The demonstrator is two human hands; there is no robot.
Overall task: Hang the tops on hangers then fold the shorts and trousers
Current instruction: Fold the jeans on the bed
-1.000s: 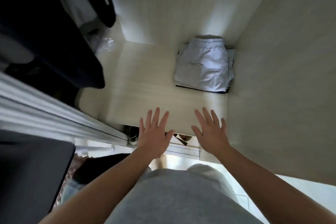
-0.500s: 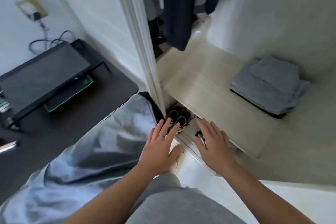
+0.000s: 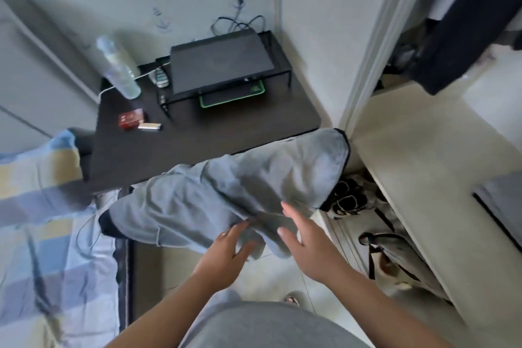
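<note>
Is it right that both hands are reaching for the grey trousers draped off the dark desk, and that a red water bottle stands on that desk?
Not quite. The bottle is clear, not red; the red thing on the dark desk is a small box. The head view shows this. The rest holds: left hand and right hand reach for the grey trousers.

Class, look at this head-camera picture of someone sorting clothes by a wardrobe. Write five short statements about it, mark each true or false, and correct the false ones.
1. The grey trousers lie partly across the dark desk. True.
2. Both hands are clenched into fists. False: the left hand and right hand are open, fingers spread, at the trousers.
3. A clear bottle stands on the desk. True.
4. The laptop sits on the bed. False: it rests on a black stand on the desk.
5. Shoes sit under the wardrobe shelf. True.
</note>
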